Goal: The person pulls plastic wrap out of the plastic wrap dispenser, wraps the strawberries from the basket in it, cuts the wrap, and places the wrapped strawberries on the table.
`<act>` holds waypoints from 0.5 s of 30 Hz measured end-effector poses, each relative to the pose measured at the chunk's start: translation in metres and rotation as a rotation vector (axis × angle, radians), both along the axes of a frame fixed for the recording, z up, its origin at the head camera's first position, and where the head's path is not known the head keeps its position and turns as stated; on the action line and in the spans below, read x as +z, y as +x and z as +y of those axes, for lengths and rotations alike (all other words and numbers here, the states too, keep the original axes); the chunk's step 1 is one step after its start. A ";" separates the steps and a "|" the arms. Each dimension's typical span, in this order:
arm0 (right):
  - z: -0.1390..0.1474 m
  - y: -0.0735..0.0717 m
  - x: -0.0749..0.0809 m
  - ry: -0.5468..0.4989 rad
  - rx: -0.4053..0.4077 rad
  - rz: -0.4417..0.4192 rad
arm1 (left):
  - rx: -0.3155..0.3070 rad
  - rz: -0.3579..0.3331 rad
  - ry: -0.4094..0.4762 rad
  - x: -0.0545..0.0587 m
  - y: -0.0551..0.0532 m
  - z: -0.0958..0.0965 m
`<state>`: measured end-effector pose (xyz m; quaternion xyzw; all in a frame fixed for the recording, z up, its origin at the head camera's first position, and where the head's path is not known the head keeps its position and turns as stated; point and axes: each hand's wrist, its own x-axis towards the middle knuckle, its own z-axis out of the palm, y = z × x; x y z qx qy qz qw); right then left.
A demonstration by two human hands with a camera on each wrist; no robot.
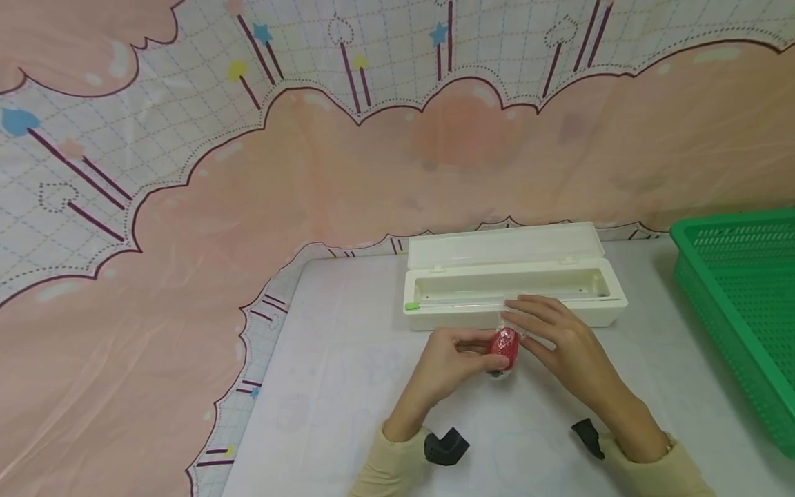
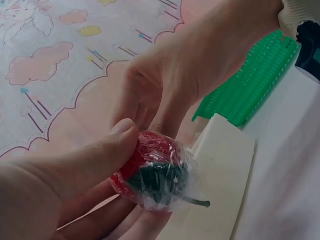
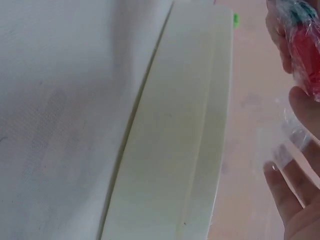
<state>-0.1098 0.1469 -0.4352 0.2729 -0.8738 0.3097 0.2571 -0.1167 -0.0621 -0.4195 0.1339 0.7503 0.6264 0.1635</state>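
My left hand (image 1: pixel 452 364) pinches a red strawberry-shaped piece (image 1: pixel 506 344) between thumb and fingers. Crinkled clear plastic film (image 2: pixel 181 165) wraps it, and dark green leaves (image 2: pixel 156 181) and a thin stem (image 2: pixel 199 202) show at one end in the left wrist view. Beside it, my right hand (image 1: pixel 574 355) has its fingers stretched out, the fingertips at the loose film above the red piece. In the right wrist view, a clear flap of film (image 3: pixel 295 131) lies over those fingers. Just behind both hands stands a long white box (image 1: pixel 459 319) with its lid (image 1: pixel 503 247) raised.
A green slider (image 1: pixel 413 306) sits at the left end of the box's front rail. The green basket (image 1: pixel 714 310) stands at the right edge of the white tabletop (image 1: pixel 335 386). A patterned pink cloth (image 1: pixel 348 186) hangs behind and to the left.
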 end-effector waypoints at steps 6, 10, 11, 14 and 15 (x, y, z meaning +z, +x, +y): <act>-0.001 0.003 0.001 -0.087 0.027 -0.090 | -0.006 -0.013 0.036 0.003 0.000 -0.002; -0.002 0.003 -0.001 -0.165 0.020 -0.196 | 0.002 -0.003 0.072 0.002 0.001 -0.001; -0.003 0.003 -0.001 -0.183 0.019 -0.221 | 0.006 0.006 0.077 0.002 0.001 0.000; -0.003 0.003 -0.002 -0.238 0.019 -0.301 | 0.021 0.053 0.081 0.000 0.001 0.001; -0.003 0.003 -0.003 -0.257 0.023 -0.329 | 0.027 0.073 0.074 -0.001 0.001 0.001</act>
